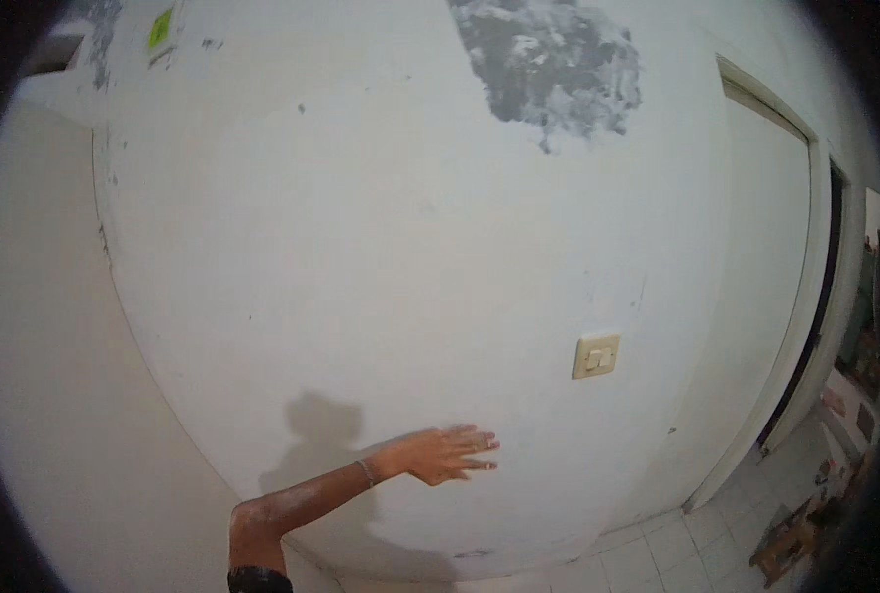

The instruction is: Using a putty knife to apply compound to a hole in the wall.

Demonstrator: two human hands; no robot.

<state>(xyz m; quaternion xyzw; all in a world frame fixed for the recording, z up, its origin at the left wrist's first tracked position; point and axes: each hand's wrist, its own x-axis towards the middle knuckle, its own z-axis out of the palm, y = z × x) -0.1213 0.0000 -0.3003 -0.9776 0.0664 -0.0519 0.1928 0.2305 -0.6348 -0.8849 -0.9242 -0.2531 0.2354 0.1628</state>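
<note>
My left hand reaches across in front of a white wall, with its fingers apart and pointing right. It holds nothing. Whether the palm touches the wall or hovers just off it I cannot tell. A thin bracelet circles the wrist, and pale dust-like marks show on the forearm near the bent elbow. Up and to the right of the fingers, a cream light switch is fixed to the wall. My right hand is out of view.
A rough grey patch marks the upper wall. At upper left is a yellow-green label. A pale door stands right, with a tiled floor below. A wooden object and clutter lie at far right.
</note>
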